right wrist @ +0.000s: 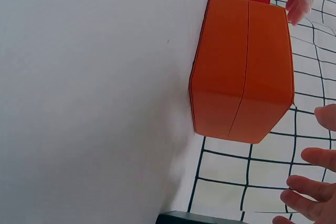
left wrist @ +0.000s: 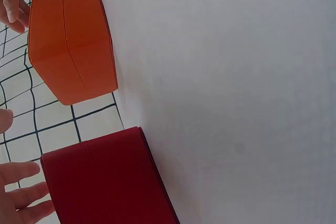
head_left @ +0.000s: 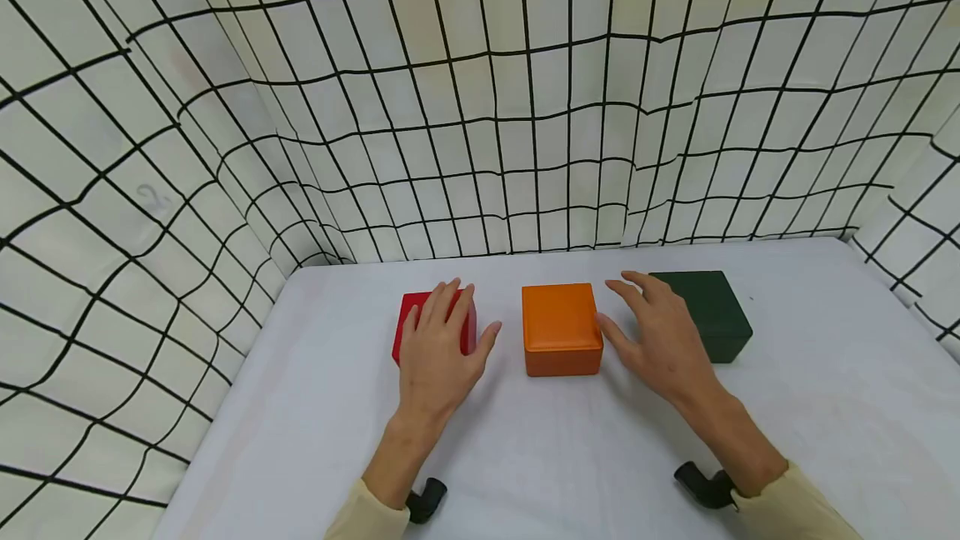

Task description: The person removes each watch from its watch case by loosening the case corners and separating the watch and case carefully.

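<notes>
Three lidded boxes stand in a row: a red box [head_left: 469,336] at left, an orange box [head_left: 560,321] in the middle and a dark green box [head_left: 708,307] at right. My left hand [head_left: 437,357] hovers over the red box, fingers spread and thumb out, covering part of its top. In the left wrist view those fingertips appear beside the red box's upper edge [left wrist: 105,182]. My right hand [head_left: 663,344] is between the orange and green boxes, fingers loosely bent. Its thumb comes close to the orange box's right side; whether they touch I cannot tell. Neither hand holds anything.
A white-covered table [head_left: 555,457] carries the boxes. Behind it and at both sides rise white walls with a black grid net [head_left: 525,119]. Black wrist-worn pieces [head_left: 705,486] stick out near both sleeves.
</notes>
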`<state>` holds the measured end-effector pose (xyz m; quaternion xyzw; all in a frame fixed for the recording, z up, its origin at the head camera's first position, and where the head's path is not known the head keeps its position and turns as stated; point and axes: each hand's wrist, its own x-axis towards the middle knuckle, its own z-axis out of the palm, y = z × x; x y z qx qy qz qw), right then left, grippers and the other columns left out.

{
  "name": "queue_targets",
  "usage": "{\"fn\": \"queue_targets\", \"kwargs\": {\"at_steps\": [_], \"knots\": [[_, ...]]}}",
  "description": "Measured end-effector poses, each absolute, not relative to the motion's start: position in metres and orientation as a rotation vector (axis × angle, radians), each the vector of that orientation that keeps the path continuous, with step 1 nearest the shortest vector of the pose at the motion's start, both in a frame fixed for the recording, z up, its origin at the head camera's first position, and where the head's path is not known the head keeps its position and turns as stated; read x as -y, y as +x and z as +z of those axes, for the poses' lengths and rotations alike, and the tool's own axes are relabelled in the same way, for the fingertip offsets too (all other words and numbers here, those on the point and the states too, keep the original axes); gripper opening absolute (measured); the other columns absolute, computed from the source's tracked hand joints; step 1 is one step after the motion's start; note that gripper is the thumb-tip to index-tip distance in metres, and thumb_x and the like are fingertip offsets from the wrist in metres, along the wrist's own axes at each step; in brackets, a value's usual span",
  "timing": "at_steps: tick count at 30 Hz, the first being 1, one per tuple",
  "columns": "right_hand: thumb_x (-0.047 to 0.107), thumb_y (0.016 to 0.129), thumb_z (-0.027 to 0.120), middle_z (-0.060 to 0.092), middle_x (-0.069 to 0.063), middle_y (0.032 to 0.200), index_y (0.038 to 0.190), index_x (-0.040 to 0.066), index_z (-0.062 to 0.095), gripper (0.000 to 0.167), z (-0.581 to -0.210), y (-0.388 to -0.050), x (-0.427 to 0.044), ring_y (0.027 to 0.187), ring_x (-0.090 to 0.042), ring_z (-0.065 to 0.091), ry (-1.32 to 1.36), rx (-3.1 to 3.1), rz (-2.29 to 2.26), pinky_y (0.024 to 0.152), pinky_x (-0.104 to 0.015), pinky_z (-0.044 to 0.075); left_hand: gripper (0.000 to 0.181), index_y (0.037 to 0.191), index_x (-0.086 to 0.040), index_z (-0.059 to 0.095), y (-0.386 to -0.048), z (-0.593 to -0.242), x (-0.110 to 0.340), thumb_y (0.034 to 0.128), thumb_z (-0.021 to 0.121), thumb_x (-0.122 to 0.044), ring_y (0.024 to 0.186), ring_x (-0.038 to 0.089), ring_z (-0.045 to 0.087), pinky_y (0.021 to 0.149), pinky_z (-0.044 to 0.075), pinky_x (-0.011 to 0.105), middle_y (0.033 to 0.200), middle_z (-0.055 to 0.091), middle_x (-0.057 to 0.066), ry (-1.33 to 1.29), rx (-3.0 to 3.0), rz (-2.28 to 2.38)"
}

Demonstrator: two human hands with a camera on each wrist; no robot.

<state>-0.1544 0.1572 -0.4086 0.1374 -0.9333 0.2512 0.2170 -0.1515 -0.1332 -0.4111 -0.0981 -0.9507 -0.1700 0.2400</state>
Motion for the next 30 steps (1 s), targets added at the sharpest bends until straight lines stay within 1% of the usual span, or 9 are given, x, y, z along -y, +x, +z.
{"fn": "queue_targets", "kwargs": {"at_steps": [5,9,13,18,25,30], "knots": [[0.026,0.097,0.073,0.057,-0.018,0.146,0.137,0.006,0.065,0.045,-0.407,-0.154,-0.152,0.136,-0.040,0.051,0.380,2.589,0.775,0.111,-0.065,0.046,0.060,0.145,-0.017,0.062,-0.151,-0.410,0.139,0.0945,0.068,-0.050,0.141,0.031,0.052,0.115,0.047,0.058,0.151,0.057,0.008,-0.240,2.603,-0.487],[0.025,0.097,0.074,0.060,-0.016,0.140,0.133,0.006,0.066,0.041,-0.405,-0.154,-0.147,0.131,-0.038,0.054,0.388,2.594,0.853,0.107,-0.062,0.050,0.058,0.142,-0.017,0.063,-0.151,-0.409,0.142,0.0940,0.069,-0.048,0.138,0.031,0.053,0.112,0.050,0.058,0.150,0.057,0.008,-0.210,2.616,-0.502],[0.025,0.097,0.074,0.060,-0.014,0.136,0.131,0.005,0.066,0.040,-0.404,-0.155,-0.142,0.128,-0.036,0.055,0.397,2.607,0.920,0.107,-0.059,0.052,0.057,0.142,-0.015,0.063,-0.150,-0.409,0.146,0.0941,0.070,-0.045,0.138,0.031,0.053,0.112,0.049,0.059,0.149,0.058,0.008,-0.185,2.611,-0.546],[0.023,0.098,0.072,0.060,-0.012,0.134,0.131,0.006,0.067,0.037,-0.403,-0.156,-0.136,0.128,-0.033,0.056,0.430,2.585,0.987,0.108,-0.055,0.053,0.060,0.144,-0.014,0.061,-0.149,-0.411,0.150,0.0919,0.074,-0.042,0.140,0.031,0.051,0.112,0.049,0.059,0.151,0.056,0.009,-0.146,2.602,-0.620],[0.012,0.097,0.073,0.067,-0.010,0.125,0.123,0.004,0.071,0.028,-0.405,-0.159,-0.129,0.119,-0.030,0.062,0.481,2.473,1.079,0.100,-0.052,0.058,0.062,0.144,-0.014,0.060,-0.148,-0.413,0.157,0.0897,0.077,-0.039,0.141,0.032,0.049,0.110,0.050,0.060,0.152,0.054,0.010,-0.112,2.591,-0.637],[0.011,0.097,0.073,0.068,-0.008,0.122,0.121,0.004,0.072,0.026,-0.406,-0.161,-0.123,0.115,-0.027,0.064,0.504,2.458,1.122,0.098,-0.048,0.060,0.064,0.144,-0.012,0.059,-0.146,-0.412,0.161,0.0886,0.078,-0.036,0.143,0.032,0.047,0.112,0.048,0.061,0.154,0.051,0.010,-0.076,2.589,-0.703]]}}
